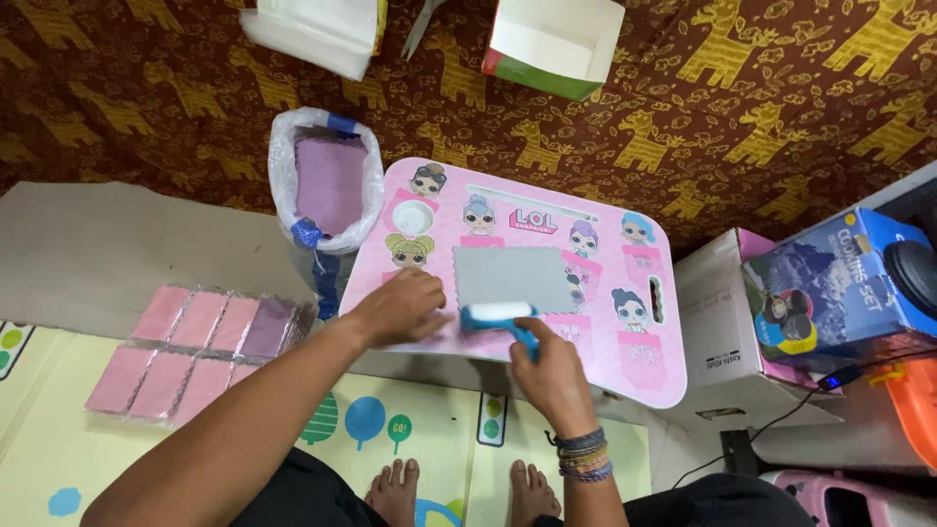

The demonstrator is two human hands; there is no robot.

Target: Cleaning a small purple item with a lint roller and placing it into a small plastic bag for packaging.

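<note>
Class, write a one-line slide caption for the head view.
Right hand runs a blue roller along a grey cloth on a pink lap table; left hand steadies it.

A small pink lap table (644,376) with cartoon doll pictures stands on the floor. On it lies 1 grey cloth (512,278) with a zigzag edge, near the table's middle. A blue lint roller (500,315) rests on the cloth's near edge.

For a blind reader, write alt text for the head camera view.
A left hand pins a grey cloth on a pink lap table while the right hand holds a blue lint roller at its edge.
</note>
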